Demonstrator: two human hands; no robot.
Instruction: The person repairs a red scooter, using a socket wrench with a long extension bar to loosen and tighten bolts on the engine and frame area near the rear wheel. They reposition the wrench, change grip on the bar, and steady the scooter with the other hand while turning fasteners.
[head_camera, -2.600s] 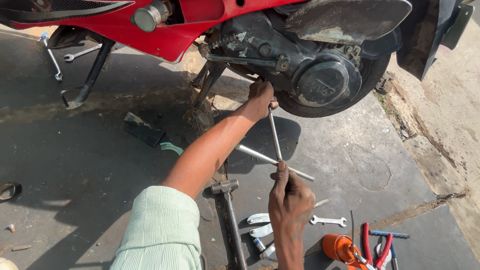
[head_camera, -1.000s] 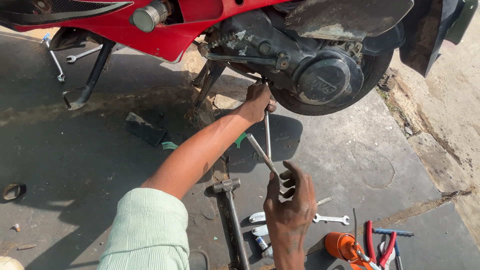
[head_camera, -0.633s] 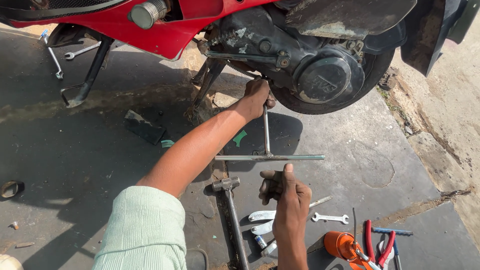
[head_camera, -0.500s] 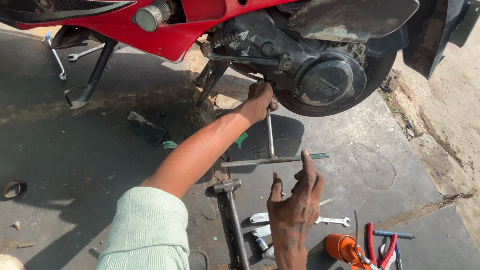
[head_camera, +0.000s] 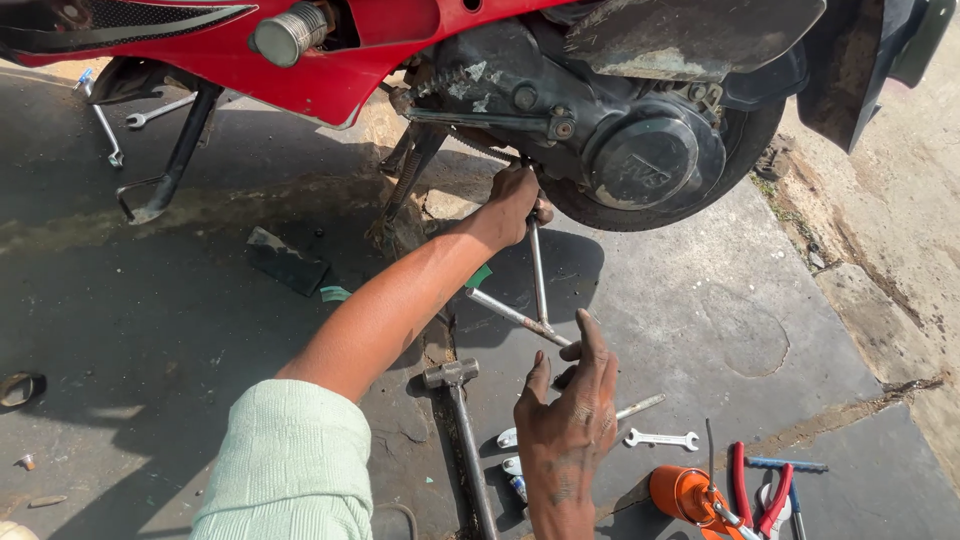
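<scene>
Cross-shaped wheel wrench (head_camera: 536, 290) stood under the red scooter's engine (head_camera: 600, 130), its long shaft running from 12 to 6 o'clock and the crossbar slanting from 10 toward 4 o'clock. At 12 o'clock the left hand (head_camera: 515, 200) was closed around the shaft's top. At 6 o'clock the right hand (head_camera: 568, 425) hovered with fingers spread, gripping nothing. A hammer (head_camera: 462, 420) lay at 7 o'clock, an orange oil can (head_camera: 685, 492) at 5 o'clock.

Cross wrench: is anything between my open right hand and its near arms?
Nothing visible. The right hand hovers open just below the cross wrench, fingertips close to its hub. The left hand steadies the upper arm under the scooter engine.
</scene>
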